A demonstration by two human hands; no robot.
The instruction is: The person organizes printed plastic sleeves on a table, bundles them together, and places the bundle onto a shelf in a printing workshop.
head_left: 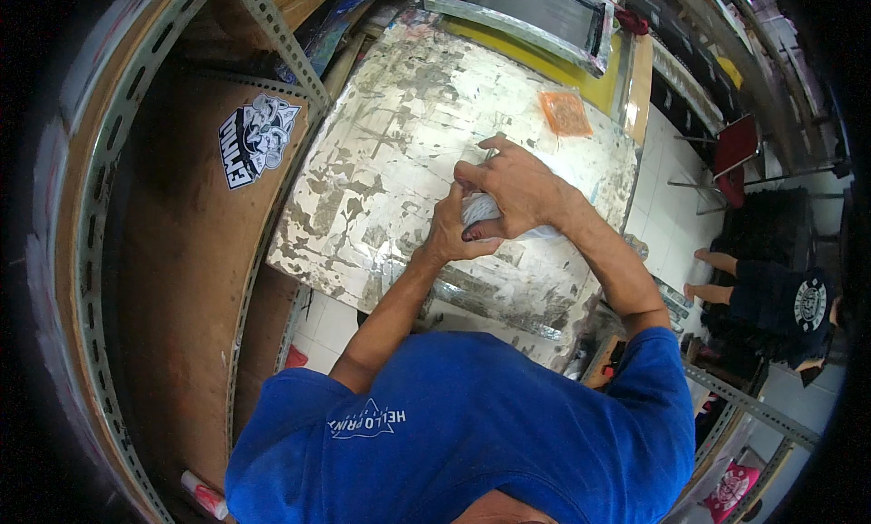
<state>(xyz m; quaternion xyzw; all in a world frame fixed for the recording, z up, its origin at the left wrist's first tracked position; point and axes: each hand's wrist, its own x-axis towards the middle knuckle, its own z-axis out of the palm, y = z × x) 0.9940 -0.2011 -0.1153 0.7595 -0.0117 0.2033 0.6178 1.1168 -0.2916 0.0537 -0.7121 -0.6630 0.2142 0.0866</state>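
Note:
Above the middle of the worn work table [363,179], my two hands meet around a pale, white-grey crumpled bundle [479,208]. It looks like thin plastic or cloth, but its exact kind is hard to make out because my fingers cover most of it. My left hand [448,226] grips the bundle from the left, thumb along its near side. From above and the right, my right hand [519,190] closes over it, fingers bent and touching the left fingertips. Beyond my right hand lies a flat orange packet [565,113] on the table.
A printing screen frame [535,20] rests over a yellow board [581,79] at the table's far end. Metal shelving with a brown panel [172,279] stands along the left. To the right are a red chair [735,152] and another person in dark clothes [785,297].

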